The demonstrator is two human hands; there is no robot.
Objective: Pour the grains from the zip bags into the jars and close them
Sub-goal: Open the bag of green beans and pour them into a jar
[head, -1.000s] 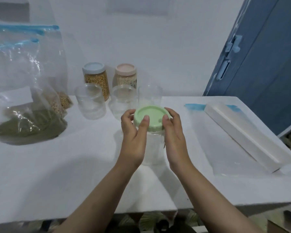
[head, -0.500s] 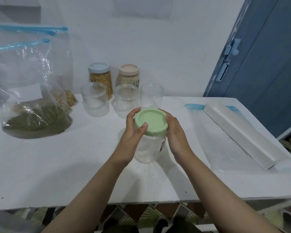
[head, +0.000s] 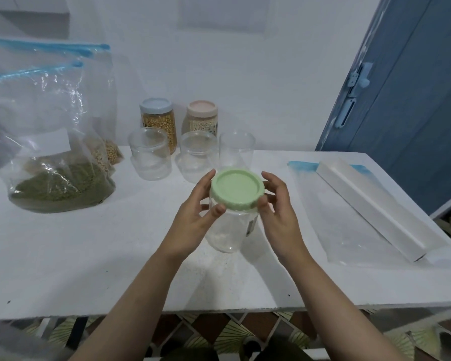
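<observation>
- Head view: left hand [head: 193,217] and right hand [head: 276,214] both curl round a clear jar [head: 229,230] capped by a green lid [head: 237,189], held tilted above the white table [head: 89,256]
- Three open empty jars [head: 150,152] stand just behind; two filled, lidded jars [head: 158,121] behind those
- Zip bag of green grains [head: 57,183] sits far left
- Flat empty bag [head: 349,230] under a white box [head: 370,207] lies right
</observation>
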